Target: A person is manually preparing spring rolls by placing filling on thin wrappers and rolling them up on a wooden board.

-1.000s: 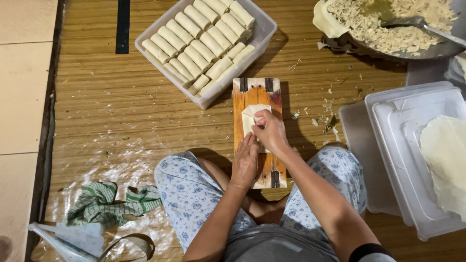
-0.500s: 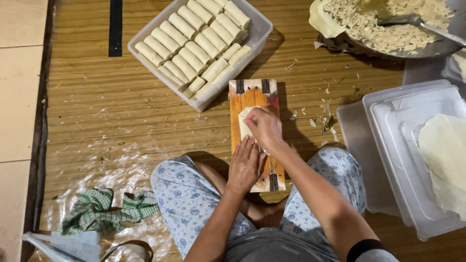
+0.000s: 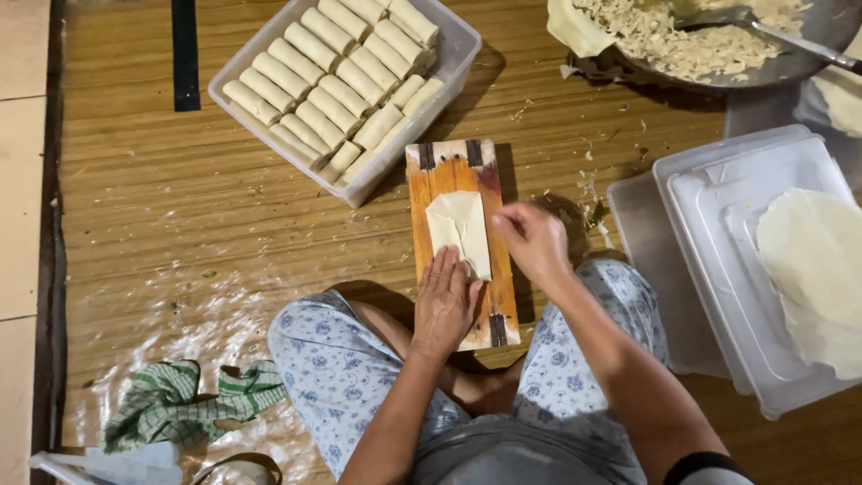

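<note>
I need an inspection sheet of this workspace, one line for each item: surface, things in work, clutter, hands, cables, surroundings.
Surface: wooden floor, glossy, with pale crumbs near the board.
Things in work: wooden board carrying a folded wrapper; clear tub of finished rolls beyond it.
Clutter: green checked cloth lower left; crumbs right of the board.
Hands: left hand flat on the wrapper's near end; right hand at its right edge.
Cables: nothing seen.
Surroundings: pan of shredded filling with a spoon; white tray lids holding round wrappers; black strip on the floor.
</note>
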